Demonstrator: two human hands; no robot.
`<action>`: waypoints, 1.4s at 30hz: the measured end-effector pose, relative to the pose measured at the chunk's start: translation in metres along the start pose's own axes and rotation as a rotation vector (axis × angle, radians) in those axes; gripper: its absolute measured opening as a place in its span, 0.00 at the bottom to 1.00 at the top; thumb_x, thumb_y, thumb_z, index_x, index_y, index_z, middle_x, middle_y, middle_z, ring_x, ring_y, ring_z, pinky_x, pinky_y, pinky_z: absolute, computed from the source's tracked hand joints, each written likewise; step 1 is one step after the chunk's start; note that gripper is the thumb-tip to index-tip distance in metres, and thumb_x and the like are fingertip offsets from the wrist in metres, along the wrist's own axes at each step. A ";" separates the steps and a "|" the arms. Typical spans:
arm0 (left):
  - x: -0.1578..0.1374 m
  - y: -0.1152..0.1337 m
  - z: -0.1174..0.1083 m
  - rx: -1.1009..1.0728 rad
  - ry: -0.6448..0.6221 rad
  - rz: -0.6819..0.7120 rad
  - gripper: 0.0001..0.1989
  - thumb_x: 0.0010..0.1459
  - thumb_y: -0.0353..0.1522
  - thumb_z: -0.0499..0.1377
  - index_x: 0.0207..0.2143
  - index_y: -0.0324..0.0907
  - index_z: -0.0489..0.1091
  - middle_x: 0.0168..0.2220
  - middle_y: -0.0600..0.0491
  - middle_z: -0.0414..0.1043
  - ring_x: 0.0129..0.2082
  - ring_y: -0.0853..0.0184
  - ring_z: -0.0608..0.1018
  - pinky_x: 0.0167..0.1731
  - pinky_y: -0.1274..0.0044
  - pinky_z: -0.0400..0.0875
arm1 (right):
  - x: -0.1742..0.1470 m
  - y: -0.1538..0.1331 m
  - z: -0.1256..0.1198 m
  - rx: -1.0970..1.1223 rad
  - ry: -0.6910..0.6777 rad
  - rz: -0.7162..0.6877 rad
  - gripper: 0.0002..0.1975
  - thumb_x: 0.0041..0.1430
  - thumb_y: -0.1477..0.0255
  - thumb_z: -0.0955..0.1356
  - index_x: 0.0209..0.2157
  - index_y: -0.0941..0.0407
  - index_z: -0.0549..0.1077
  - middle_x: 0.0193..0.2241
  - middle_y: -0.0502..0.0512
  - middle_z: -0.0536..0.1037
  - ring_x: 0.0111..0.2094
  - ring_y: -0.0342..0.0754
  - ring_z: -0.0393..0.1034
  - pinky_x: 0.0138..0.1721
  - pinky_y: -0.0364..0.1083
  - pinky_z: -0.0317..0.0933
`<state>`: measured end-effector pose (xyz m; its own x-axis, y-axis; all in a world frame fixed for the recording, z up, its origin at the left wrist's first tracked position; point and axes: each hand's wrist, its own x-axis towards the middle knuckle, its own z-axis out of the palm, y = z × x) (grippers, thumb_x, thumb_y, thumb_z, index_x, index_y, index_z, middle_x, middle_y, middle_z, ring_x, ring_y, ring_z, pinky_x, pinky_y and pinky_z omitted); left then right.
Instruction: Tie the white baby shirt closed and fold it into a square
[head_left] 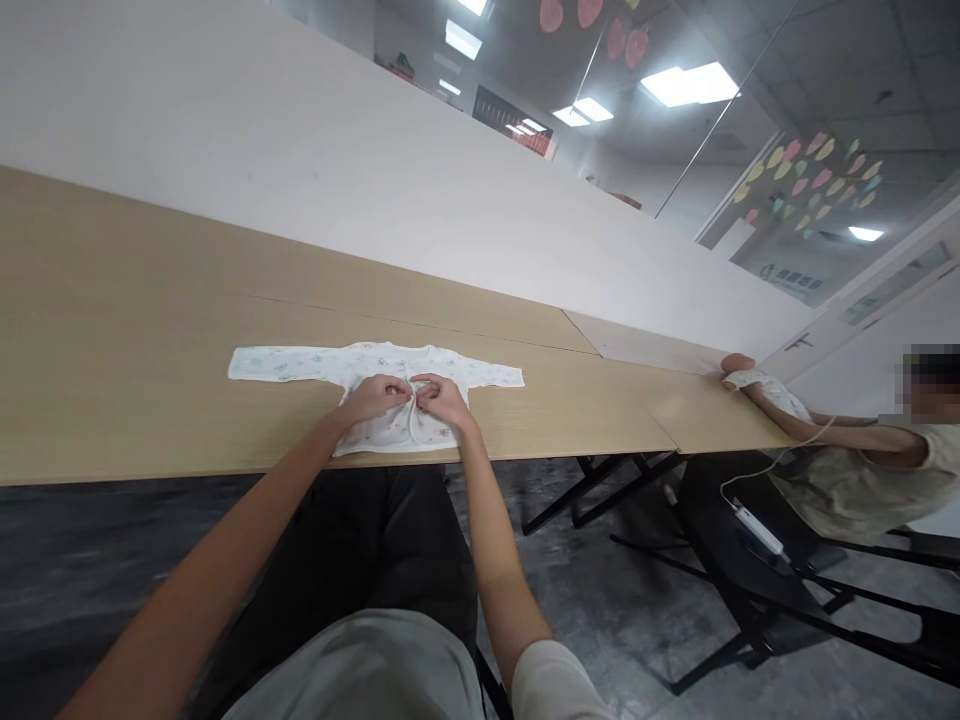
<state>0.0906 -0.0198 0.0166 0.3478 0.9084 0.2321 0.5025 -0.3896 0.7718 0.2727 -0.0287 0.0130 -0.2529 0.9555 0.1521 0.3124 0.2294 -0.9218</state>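
Note:
A small white baby shirt [375,435] with a faint print lies spread on the wooden table, its sleeves stretched out to both sides. Over its front, my left hand [373,397] pinches the cloth near the middle opening. My right hand [442,400] pinches the other side of that opening, close beside the left fingertips. Between the two hands the fabric is drawn up into a fold. Whatever fastening sits under the fingertips is too small to make out.
The long table [135,400] runs along a white partition wall [300,170]. To the right, another person [885,460] sits at the table handling white cloth [772,392]. A black folding chair [720,520] with a white power strip [759,530] stands between us.

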 end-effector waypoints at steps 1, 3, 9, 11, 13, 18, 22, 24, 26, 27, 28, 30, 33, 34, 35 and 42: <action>0.000 0.000 0.000 0.000 0.000 0.004 0.18 0.45 0.44 0.56 0.29 0.44 0.78 0.32 0.50 0.79 0.33 0.60 0.76 0.33 0.74 0.70 | 0.000 0.000 0.000 -0.009 -0.002 -0.005 0.23 0.45 0.81 0.66 0.46 0.57 0.75 0.26 0.47 0.76 0.26 0.40 0.69 0.32 0.39 0.66; 0.000 0.000 0.000 0.005 0.000 0.006 0.18 0.45 0.44 0.55 0.29 0.44 0.78 0.31 0.51 0.79 0.32 0.61 0.76 0.33 0.74 0.70 | -0.001 -0.002 0.000 -0.027 0.003 -0.021 0.22 0.45 0.80 0.68 0.45 0.57 0.76 0.27 0.48 0.77 0.27 0.41 0.70 0.33 0.40 0.66; 0.000 0.000 -0.001 0.017 -0.025 0.020 0.17 0.45 0.44 0.57 0.30 0.44 0.78 0.31 0.50 0.79 0.31 0.62 0.76 0.34 0.74 0.70 | -0.004 -0.006 0.001 -0.073 0.013 -0.040 0.20 0.46 0.78 0.68 0.44 0.57 0.77 0.26 0.47 0.76 0.28 0.41 0.71 0.34 0.40 0.66; 0.000 -0.001 -0.002 0.003 -0.036 0.038 0.18 0.46 0.45 0.57 0.30 0.43 0.79 0.33 0.50 0.79 0.32 0.61 0.76 0.35 0.74 0.70 | -0.005 -0.007 0.001 -0.086 0.017 -0.047 0.20 0.46 0.79 0.68 0.44 0.57 0.76 0.26 0.47 0.76 0.28 0.41 0.70 0.34 0.40 0.66; 0.000 -0.002 -0.002 -0.006 -0.041 0.053 0.19 0.46 0.46 0.57 0.32 0.43 0.79 0.34 0.49 0.79 0.33 0.61 0.77 0.36 0.74 0.70 | -0.006 -0.008 0.001 -0.107 0.024 -0.051 0.21 0.46 0.79 0.67 0.45 0.57 0.76 0.26 0.46 0.76 0.28 0.41 0.70 0.34 0.40 0.66; 0.001 -0.004 -0.003 0.035 -0.033 0.074 0.20 0.48 0.46 0.57 0.33 0.43 0.79 0.33 0.50 0.79 0.31 0.63 0.75 0.35 0.74 0.70 | -0.007 -0.009 0.002 -0.119 0.045 -0.052 0.21 0.46 0.79 0.67 0.45 0.56 0.76 0.26 0.46 0.76 0.29 0.42 0.70 0.34 0.40 0.66; 0.001 -0.005 -0.003 0.061 -0.039 0.072 0.20 0.48 0.46 0.57 0.34 0.44 0.80 0.33 0.50 0.79 0.29 0.64 0.74 0.35 0.74 0.69 | -0.007 -0.009 0.001 -0.112 0.051 -0.045 0.22 0.45 0.80 0.68 0.44 0.56 0.76 0.25 0.46 0.75 0.29 0.42 0.70 0.35 0.41 0.66; 0.001 -0.006 -0.003 0.045 -0.061 0.075 0.19 0.49 0.46 0.57 0.34 0.44 0.80 0.33 0.51 0.79 0.31 0.63 0.75 0.35 0.75 0.69 | -0.006 -0.008 0.001 -0.109 0.048 -0.022 0.22 0.44 0.81 0.68 0.44 0.56 0.76 0.24 0.45 0.75 0.28 0.42 0.70 0.35 0.41 0.65; 0.000 -0.006 -0.003 0.033 -0.073 0.071 0.19 0.50 0.46 0.57 0.34 0.43 0.79 0.34 0.50 0.79 0.33 0.62 0.76 0.36 0.74 0.69 | -0.005 -0.008 0.000 -0.095 0.040 0.009 0.22 0.44 0.81 0.68 0.44 0.57 0.76 0.22 0.44 0.74 0.27 0.42 0.69 0.33 0.40 0.65; 0.000 -0.006 -0.002 0.034 -0.076 0.068 0.20 0.51 0.47 0.56 0.33 0.43 0.79 0.34 0.50 0.79 0.33 0.62 0.76 0.36 0.74 0.69 | -0.005 -0.008 0.000 -0.084 0.036 0.024 0.22 0.43 0.81 0.68 0.44 0.57 0.76 0.21 0.44 0.74 0.26 0.41 0.69 0.32 0.39 0.64; -0.001 -0.005 -0.002 0.039 -0.077 0.067 0.20 0.51 0.47 0.56 0.33 0.43 0.79 0.34 0.50 0.79 0.33 0.62 0.76 0.37 0.74 0.69 | -0.005 -0.008 0.000 -0.074 0.032 0.039 0.22 0.43 0.81 0.68 0.44 0.57 0.76 0.20 0.43 0.73 0.25 0.41 0.68 0.31 0.39 0.63; -0.001 -0.004 -0.002 0.064 -0.079 0.073 0.20 0.52 0.47 0.55 0.33 0.42 0.79 0.33 0.50 0.78 0.33 0.62 0.75 0.37 0.74 0.68 | -0.005 -0.010 0.000 -0.064 0.026 0.065 0.23 0.43 0.81 0.68 0.44 0.58 0.76 0.19 0.42 0.72 0.24 0.40 0.66 0.29 0.38 0.61; -0.001 -0.002 0.000 0.117 -0.065 0.082 0.18 0.52 0.45 0.55 0.31 0.42 0.78 0.32 0.50 0.78 0.33 0.63 0.74 0.37 0.74 0.68 | -0.005 -0.012 -0.001 -0.079 0.023 0.087 0.23 0.42 0.81 0.68 0.44 0.57 0.76 0.18 0.42 0.71 0.23 0.40 0.65 0.27 0.37 0.59; -0.001 -0.002 0.000 0.132 -0.059 0.084 0.18 0.51 0.44 0.55 0.30 0.42 0.78 0.32 0.50 0.77 0.33 0.63 0.74 0.37 0.74 0.67 | -0.005 -0.013 -0.001 -0.083 0.021 0.094 0.23 0.42 0.81 0.68 0.44 0.57 0.76 0.18 0.42 0.71 0.23 0.40 0.65 0.27 0.37 0.59; -0.001 -0.002 0.001 0.145 -0.055 0.086 0.17 0.51 0.43 0.54 0.29 0.42 0.77 0.31 0.50 0.77 0.33 0.62 0.74 0.36 0.74 0.67 | -0.004 -0.014 -0.002 -0.083 0.017 0.101 0.23 0.42 0.81 0.68 0.44 0.57 0.76 0.18 0.41 0.70 0.23 0.40 0.64 0.26 0.37 0.58; 0.000 -0.003 0.000 0.223 -0.048 0.042 0.17 0.48 0.43 0.54 0.29 0.42 0.78 0.28 0.51 0.75 0.29 0.64 0.72 0.32 0.75 0.65 | -0.003 -0.012 -0.005 -0.046 0.002 0.143 0.23 0.42 0.81 0.67 0.44 0.58 0.76 0.15 0.40 0.67 0.19 0.38 0.59 0.22 0.36 0.53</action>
<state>0.0896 -0.0189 0.0143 0.4067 0.8845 0.2286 0.6477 -0.4556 0.6107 0.2737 -0.0333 0.0255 -0.2013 0.9793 0.0212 0.3869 0.0994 -0.9168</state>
